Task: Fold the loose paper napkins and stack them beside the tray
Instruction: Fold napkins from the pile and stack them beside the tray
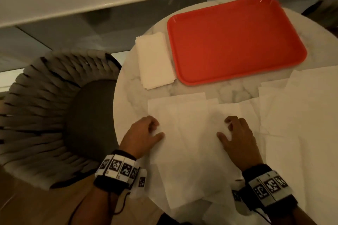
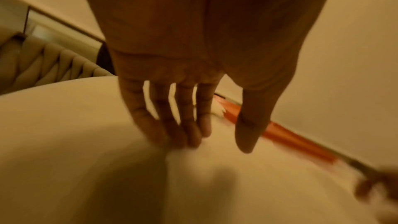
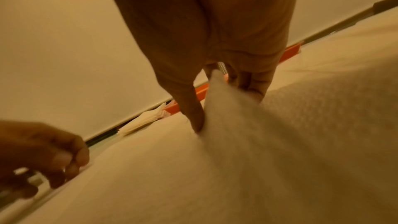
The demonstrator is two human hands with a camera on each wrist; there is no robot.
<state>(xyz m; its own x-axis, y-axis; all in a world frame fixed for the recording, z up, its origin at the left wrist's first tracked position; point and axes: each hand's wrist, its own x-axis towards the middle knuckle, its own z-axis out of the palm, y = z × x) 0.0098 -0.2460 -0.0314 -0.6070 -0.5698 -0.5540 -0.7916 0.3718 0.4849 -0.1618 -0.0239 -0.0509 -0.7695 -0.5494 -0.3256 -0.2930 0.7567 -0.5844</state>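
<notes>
Going from the left, a woven chair (image 1: 45, 115) is pulled up against the round marble table (image 1: 128, 86). On the table's far left part sits the stack of folded napkins (image 1: 155, 60), just beside the left edge of the orange tray (image 1: 237, 38) and about touching it. So part of the job looks done already, and I'd judge the step in hand is starting the fold on the next sheet.

That sheet is the open napkin (image 1: 188, 129) spread in front of the person, with more loose napkins (image 1: 296, 107) overlapping off to the right.

The left hand (image 1: 144, 137) sits at the napkin's left edge, fingers curled down with the tips bunched on the paper. In the left wrist view they look pressed on the edge, but it is too blurred to tell whether they pinch it.

The right hand (image 1: 237, 137) is plainer: in the right wrist view a ridge of paper rises between thumb and fingers, so it is pinching up that napkin near its middle right.

Next, I'd say, both hands need a firm hold on 1 layer only, then carry 1 edge across to meet the other squarely. Thin paper like this may drag its neighbours along.
</notes>
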